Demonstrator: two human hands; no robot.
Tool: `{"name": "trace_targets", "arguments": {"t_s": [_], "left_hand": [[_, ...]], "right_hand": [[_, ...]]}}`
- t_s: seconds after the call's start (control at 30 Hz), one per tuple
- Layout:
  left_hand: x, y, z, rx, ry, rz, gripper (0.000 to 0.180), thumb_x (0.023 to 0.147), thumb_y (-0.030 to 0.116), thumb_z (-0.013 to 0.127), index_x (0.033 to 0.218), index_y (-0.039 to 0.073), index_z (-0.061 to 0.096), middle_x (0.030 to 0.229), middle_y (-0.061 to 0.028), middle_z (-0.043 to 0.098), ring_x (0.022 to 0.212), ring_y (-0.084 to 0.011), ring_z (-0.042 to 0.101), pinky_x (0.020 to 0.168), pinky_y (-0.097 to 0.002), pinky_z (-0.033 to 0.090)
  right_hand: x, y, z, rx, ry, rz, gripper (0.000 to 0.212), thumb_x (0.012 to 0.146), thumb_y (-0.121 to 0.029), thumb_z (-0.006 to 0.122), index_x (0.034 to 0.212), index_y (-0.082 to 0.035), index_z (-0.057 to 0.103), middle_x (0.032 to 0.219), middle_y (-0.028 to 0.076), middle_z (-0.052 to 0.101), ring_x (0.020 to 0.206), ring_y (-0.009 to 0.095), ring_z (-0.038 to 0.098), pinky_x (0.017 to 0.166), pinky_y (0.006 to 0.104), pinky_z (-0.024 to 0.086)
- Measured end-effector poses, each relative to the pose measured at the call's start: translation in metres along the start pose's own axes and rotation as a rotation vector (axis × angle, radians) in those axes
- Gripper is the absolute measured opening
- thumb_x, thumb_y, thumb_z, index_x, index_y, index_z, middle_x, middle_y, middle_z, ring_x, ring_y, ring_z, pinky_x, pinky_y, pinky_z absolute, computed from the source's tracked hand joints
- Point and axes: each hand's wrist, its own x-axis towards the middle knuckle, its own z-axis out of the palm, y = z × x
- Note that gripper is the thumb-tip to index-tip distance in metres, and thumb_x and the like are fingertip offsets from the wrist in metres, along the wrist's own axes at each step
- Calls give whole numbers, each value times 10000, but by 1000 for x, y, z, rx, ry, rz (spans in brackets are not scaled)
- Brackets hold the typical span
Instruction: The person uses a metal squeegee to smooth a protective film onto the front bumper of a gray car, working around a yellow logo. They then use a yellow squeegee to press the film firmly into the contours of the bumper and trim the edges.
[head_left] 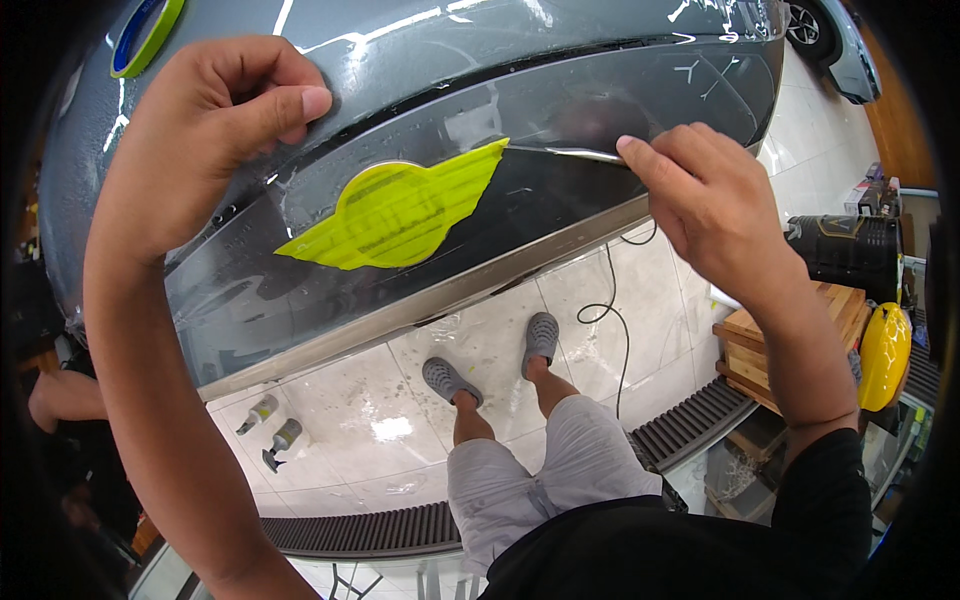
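My right hand (705, 200) grips a slim silver metal tool (580, 153) that tapers to a fine point. Its tip meets the upper right corner of the yellow-green masking tape (400, 215), which lies in several strips over a wing-shaped emblem. This patch sits on the wet grey car panel (560, 105), below a dark seam. My left hand (235, 120) is raised over the panel at upper left, fingers curled and thumb pressed to them. Whatever they pinch, if anything, cannot be made out.
A roll of green tape (147, 38) rests on the panel at upper left. Two spray bottles (283, 440) are on the tiled floor, and a black cable (612, 300) trails there. Right of me are a wooden crate (745, 345), a black drum (850, 250) and a yellow object (885, 355).
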Motion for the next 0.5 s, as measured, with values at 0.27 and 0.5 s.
{"name": "trace_targets", "arguments": {"t_s": [0.27, 0.5], "left_hand": [[0, 9, -5, -62, -19, -98, 218, 919, 278, 729, 886, 63, 718, 742, 19, 615, 705, -71, 527, 687, -231, 398], [9, 14, -11, -126, -101, -157, 146, 918, 176, 723, 894, 32, 717, 742, 18, 623, 712, -59, 536, 693, -224, 417]], "right_hand": [[-5, -31, 12, 132, 24, 165, 397, 727, -39, 732, 1117, -39, 662, 826, 51, 533, 747, 233, 582, 616, 353, 489], [-13, -81, 22, 320, 28, 488, 341, 782, -40, 707, 1117, -66, 649, 839, 68, 569, 743, 263, 639, 603, 381, 520]]}}
